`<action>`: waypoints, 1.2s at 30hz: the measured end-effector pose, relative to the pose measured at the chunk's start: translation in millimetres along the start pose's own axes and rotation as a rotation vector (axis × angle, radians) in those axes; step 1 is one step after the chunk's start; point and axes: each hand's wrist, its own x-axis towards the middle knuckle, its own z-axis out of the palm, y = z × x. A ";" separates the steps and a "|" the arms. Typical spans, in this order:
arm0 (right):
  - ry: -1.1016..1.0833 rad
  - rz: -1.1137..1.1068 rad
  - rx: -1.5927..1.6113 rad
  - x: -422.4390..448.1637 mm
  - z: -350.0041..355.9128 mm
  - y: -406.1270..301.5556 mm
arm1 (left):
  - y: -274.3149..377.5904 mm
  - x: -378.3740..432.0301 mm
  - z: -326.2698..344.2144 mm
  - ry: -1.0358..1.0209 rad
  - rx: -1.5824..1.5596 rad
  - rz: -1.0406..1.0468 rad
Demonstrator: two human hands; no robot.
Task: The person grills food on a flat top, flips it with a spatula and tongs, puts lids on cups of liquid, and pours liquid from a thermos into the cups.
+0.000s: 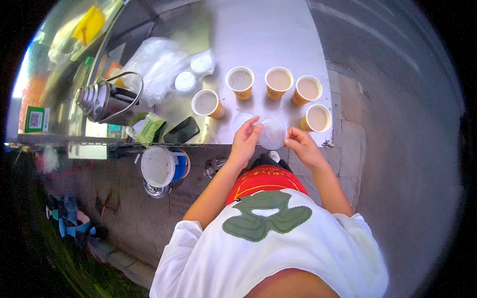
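My left hand (245, 143) and my right hand (305, 147) are at the near edge of the metal counter. Between them is a round translucent plastic lid (274, 134), with my right thumb and fingers pinching its right edge. My left thumb and fingers are on its left edge. A second translucent lid (241, 120) shows behind my left fingers; whether it lies on the counter or is held, I cannot tell. Beyond my hands stand several uncovered yellow paper cups, some with bubbly greyish drink (205, 102), others with smooth tan drink (279, 79).
Left of the cups lie a black smartphone (182, 130), a green-and-white packet (149, 128) and a plastic bag (158, 63) beside stacked white lids (185, 81). A metal jug (111, 100) stands farther left. Below the counter edge is a white bucket (158, 167).
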 end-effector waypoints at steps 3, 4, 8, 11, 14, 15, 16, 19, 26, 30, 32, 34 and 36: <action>0.112 0.052 0.252 -24.5 -2.8 -7.3 | 18.8 -14.0 18.0 -0.100 -0.183 -0.214; 0.172 0.050 0.254 -32.0 -7.0 -7.7 | 17.3 -15.9 24.1 -0.098 -0.164 -0.248; 0.406 -0.070 0.037 -42.5 -41.3 0.8 | 5.9 3.2 66.0 -0.175 -0.186 -0.303; 0.559 -0.170 -0.165 -24.8 -87.9 6.5 | 18.5 31.2 107.9 -0.140 -0.114 -0.289; 0.613 -0.226 -0.350 6.5 -125.6 -2.6 | -8.9 67.1 121.5 -0.121 0.074 -0.042; 0.599 -0.225 -0.402 14.6 -130.1 -4.9 | -21.6 79.5 121.9 -0.102 0.132 0.043; 0.595 -0.222 -0.453 19.3 -134.6 -10.0 | -25.0 86.1 123.3 -0.076 0.192 0.063; 0.592 -0.192 -0.533 27.2 -136.2 -15.5 | -32.3 88.9 122.5 -0.023 0.316 0.119; 0.606 -0.270 -0.650 22.8 -140.1 9.5 | -24.3 67.8 128.6 -0.015 0.250 -0.095; 0.600 -0.262 -0.693 15.7 -133.2 27.3 | -20.4 63.3 128.2 -0.029 0.140 -0.196; 0.596 -0.298 -0.690 12.6 -130.2 40.4 | -18.2 60.8 129.4 -0.049 0.105 -0.241; 0.606 -0.251 -0.671 8.3 -123.9 53.7 | -14.6 57.5 132.8 -0.053 0.118 -0.279; 0.641 -0.155 -0.637 4.7 -110.4 62.0 | -16.8 54.8 133.7 -0.057 0.133 -0.287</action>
